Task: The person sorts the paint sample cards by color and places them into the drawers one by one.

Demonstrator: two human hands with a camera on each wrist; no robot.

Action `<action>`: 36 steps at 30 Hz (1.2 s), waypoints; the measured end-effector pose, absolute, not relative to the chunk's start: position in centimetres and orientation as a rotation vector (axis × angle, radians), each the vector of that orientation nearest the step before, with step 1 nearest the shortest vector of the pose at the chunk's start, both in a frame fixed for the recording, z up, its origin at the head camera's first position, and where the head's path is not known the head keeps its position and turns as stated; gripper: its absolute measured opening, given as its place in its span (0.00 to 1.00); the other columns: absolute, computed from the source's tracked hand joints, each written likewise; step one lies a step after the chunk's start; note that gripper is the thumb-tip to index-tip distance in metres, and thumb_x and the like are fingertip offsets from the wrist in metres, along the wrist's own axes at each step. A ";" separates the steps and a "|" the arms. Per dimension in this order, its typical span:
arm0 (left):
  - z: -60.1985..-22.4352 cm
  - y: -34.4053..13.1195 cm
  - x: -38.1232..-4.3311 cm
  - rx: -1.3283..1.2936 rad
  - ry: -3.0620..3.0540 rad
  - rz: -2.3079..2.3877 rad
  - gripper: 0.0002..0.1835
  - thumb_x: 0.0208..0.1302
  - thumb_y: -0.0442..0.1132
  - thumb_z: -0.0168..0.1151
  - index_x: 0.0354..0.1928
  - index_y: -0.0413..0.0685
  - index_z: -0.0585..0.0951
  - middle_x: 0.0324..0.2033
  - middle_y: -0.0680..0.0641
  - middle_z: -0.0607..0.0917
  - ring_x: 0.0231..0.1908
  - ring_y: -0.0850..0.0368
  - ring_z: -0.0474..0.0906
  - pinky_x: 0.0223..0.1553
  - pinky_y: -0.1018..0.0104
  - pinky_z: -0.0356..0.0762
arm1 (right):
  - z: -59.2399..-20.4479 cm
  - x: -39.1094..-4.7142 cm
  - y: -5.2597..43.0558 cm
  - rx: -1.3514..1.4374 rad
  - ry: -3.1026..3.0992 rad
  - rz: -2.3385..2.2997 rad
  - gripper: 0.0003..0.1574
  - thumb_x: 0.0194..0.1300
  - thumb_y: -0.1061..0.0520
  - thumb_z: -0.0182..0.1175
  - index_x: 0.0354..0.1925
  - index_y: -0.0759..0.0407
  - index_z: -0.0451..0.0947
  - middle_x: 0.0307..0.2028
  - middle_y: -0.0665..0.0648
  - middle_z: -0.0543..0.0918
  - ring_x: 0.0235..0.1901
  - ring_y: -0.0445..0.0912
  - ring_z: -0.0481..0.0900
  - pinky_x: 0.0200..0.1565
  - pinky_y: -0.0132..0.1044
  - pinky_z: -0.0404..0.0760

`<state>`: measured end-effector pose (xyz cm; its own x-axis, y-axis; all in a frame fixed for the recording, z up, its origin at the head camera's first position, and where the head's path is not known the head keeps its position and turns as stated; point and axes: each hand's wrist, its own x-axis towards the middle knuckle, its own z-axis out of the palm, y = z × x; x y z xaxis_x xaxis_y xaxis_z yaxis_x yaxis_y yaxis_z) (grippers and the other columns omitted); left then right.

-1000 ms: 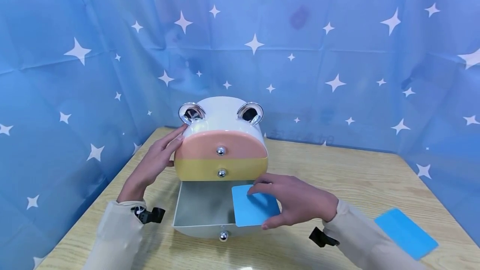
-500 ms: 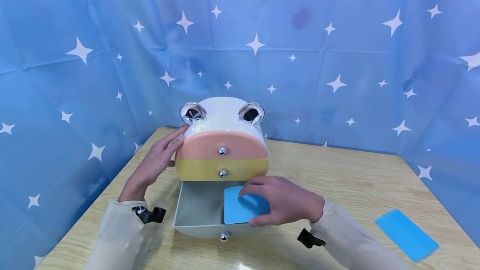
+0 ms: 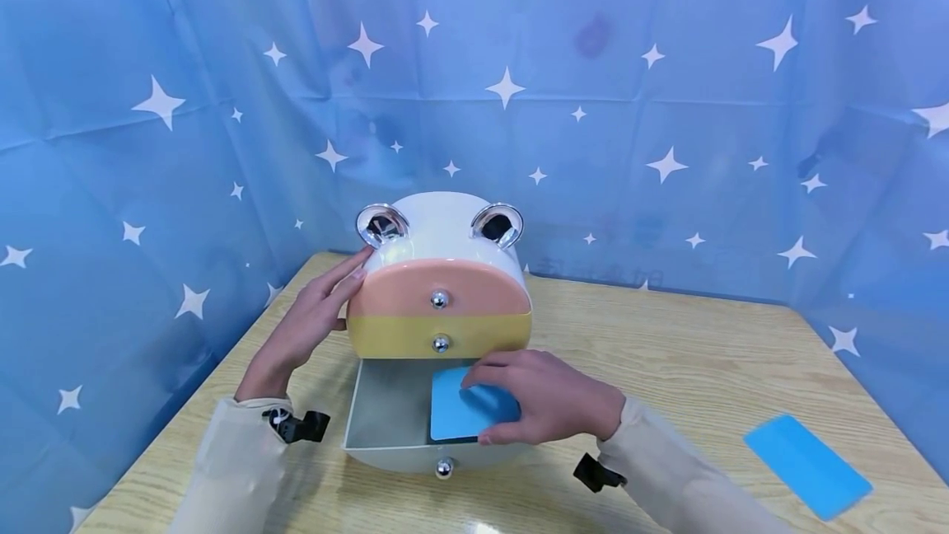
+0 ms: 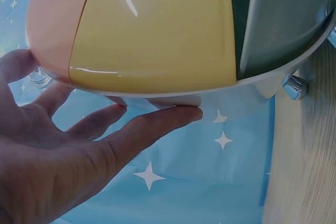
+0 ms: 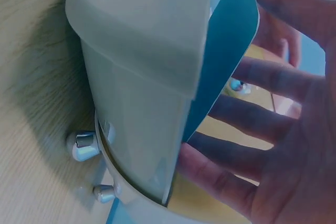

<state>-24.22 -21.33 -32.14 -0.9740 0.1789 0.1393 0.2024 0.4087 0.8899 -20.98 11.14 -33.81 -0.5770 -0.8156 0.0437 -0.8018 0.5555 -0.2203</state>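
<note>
A small drawer cabinet [image 3: 445, 225] with two round silver-rimmed eyes stands on the table, its bottom grey drawer [image 3: 393, 402] pulled out. My left hand [image 3: 304, 328] rests on the cabinet's left side; the left wrist view shows its fingers extended along the white shell. Over the right part of the drawer, my right hand [image 3: 549, 398] grips a blue square card [image 3: 467, 414], thumb at the near edge and fingers toward the far side. In the right wrist view the blue card [image 5: 223, 51] tilts at the drawer's side wall. Its underside contact is hidden.
A second blue card [image 3: 808, 466] lies on the wooden table [image 3: 667, 344] at the right. The pink drawer [image 3: 400, 291] and yellow drawer [image 3: 393, 336] above are closed, each with a silver knob. Blue star-printed cloth [image 3: 593, 147] hangs behind and at both sides.
My right hand has moved left with the blue card, bringing it from the drawer's right edge further over the drawer. My left hand has stayed on the cabinet's side.
</note>
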 end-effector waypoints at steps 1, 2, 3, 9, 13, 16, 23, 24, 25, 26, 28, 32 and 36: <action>-32.1 -21.3 -24.2 -0.353 -2.619 -1.658 0.30 0.79 0.58 0.40 0.79 0.67 0.56 0.80 0.47 0.53 0.75 0.34 0.58 0.54 0.37 0.81 | -33.9 -21.0 11.1 -1.412 2.715 -0.334 0.32 0.61 0.36 0.68 0.59 0.46 0.79 0.56 0.48 0.83 0.52 0.42 0.80 0.54 0.40 0.82; -32.1 -21.3 -24.2 -0.349 -2.621 -1.658 0.30 0.79 0.58 0.40 0.79 0.68 0.56 0.80 0.47 0.53 0.75 0.34 0.59 0.54 0.37 0.81 | -33.9 -21.0 11.0 -1.414 2.715 -0.334 0.31 0.61 0.37 0.68 0.59 0.47 0.79 0.56 0.48 0.83 0.53 0.42 0.80 0.55 0.41 0.82; -32.1 -21.3 -24.2 -0.350 -2.621 -1.658 0.30 0.79 0.58 0.40 0.79 0.68 0.56 0.80 0.47 0.53 0.75 0.34 0.59 0.54 0.37 0.81 | -34.0 -21.0 11.0 -1.418 2.716 -0.335 0.31 0.62 0.37 0.68 0.59 0.48 0.79 0.56 0.49 0.83 0.53 0.42 0.80 0.55 0.41 0.82; -32.1 -21.3 -24.1 -0.369 -2.610 -1.673 0.30 0.79 0.57 0.40 0.79 0.66 0.56 0.80 0.46 0.53 0.75 0.34 0.59 0.54 0.37 0.81 | -34.0 -20.9 11.3 -1.417 2.717 -0.355 0.31 0.64 0.38 0.67 0.60 0.51 0.79 0.56 0.50 0.84 0.55 0.43 0.81 0.57 0.43 0.82; -32.3 -21.3 -24.2 -0.368 -2.615 -1.670 0.30 0.79 0.58 0.40 0.79 0.65 0.55 0.80 0.46 0.53 0.75 0.34 0.58 0.55 0.36 0.80 | -33.7 -20.7 11.7 -1.396 2.732 -0.355 0.31 0.63 0.38 0.67 0.60 0.49 0.79 0.57 0.48 0.83 0.56 0.43 0.81 0.57 0.42 0.83; -32.4 -21.4 -24.3 -0.356 -2.622 -1.661 0.31 0.79 0.59 0.40 0.79 0.66 0.55 0.80 0.47 0.53 0.75 0.34 0.58 0.55 0.36 0.80 | -33.4 -20.7 12.1 -1.410 2.740 -0.374 0.30 0.63 0.39 0.68 0.60 0.48 0.79 0.57 0.48 0.83 0.55 0.43 0.82 0.55 0.42 0.83; -32.4 -21.4 -24.4 -0.346 -2.624 -1.654 0.31 0.79 0.60 0.40 0.79 0.66 0.55 0.80 0.47 0.53 0.75 0.34 0.58 0.55 0.35 0.79 | -32.5 -20.4 14.4 -1.485 2.778 -0.465 0.30 0.63 0.40 0.69 0.59 0.48 0.79 0.57 0.48 0.85 0.53 0.43 0.84 0.51 0.40 0.85; -32.4 -21.4 -24.3 -0.345 -2.624 -1.655 0.31 0.79 0.60 0.40 0.79 0.66 0.55 0.80 0.47 0.53 0.75 0.34 0.58 0.55 0.35 0.80 | -32.3 -20.3 15.0 -1.465 2.794 -0.466 0.30 0.62 0.40 0.69 0.60 0.48 0.79 0.56 0.47 0.85 0.52 0.42 0.84 0.51 0.40 0.85; -32.4 -21.5 -24.3 -0.344 -2.625 -1.657 0.31 0.79 0.60 0.40 0.79 0.66 0.55 0.80 0.47 0.53 0.75 0.34 0.58 0.55 0.36 0.80 | -32.1 -20.2 15.6 -1.431 2.813 -0.461 0.31 0.62 0.40 0.69 0.60 0.48 0.79 0.56 0.47 0.85 0.52 0.42 0.85 0.51 0.41 0.85; -32.4 -21.5 -24.3 -0.341 -2.625 -1.656 0.31 0.79 0.60 0.40 0.79 0.66 0.55 0.80 0.47 0.53 0.75 0.34 0.58 0.55 0.36 0.80 | -32.0 -20.1 16.3 -1.389 2.834 -0.452 0.31 0.62 0.40 0.69 0.60 0.48 0.79 0.56 0.46 0.85 0.52 0.42 0.85 0.51 0.42 0.85; -32.3 -21.5 -24.2 -0.335 -2.625 -1.654 0.31 0.79 0.60 0.39 0.79 0.66 0.55 0.80 0.47 0.53 0.75 0.34 0.58 0.55 0.36 0.80 | -31.6 -19.9 18.1 -1.284 2.882 -0.410 0.31 0.63 0.39 0.69 0.60 0.48 0.79 0.54 0.46 0.85 0.51 0.43 0.85 0.51 0.45 0.84; -32.2 -21.7 -23.9 -0.335 -2.619 -1.650 0.31 0.79 0.59 0.40 0.79 0.65 0.55 0.80 0.47 0.53 0.75 0.34 0.58 0.54 0.37 0.81 | -31.3 -19.7 22.8 -1.119 2.966 -0.330 0.32 0.63 0.35 0.67 0.59 0.48 0.79 0.54 0.47 0.85 0.49 0.44 0.85 0.49 0.45 0.84; -32.2 -21.8 -23.8 -0.348 -2.619 -1.634 0.30 0.79 0.58 0.39 0.79 0.67 0.55 0.80 0.47 0.53 0.75 0.35 0.59 0.54 0.38 0.81 | -32.0 -19.9 28.8 -0.930 3.005 -0.297 0.36 0.59 0.33 0.68 0.60 0.48 0.78 0.54 0.50 0.85 0.47 0.46 0.85 0.42 0.41 0.85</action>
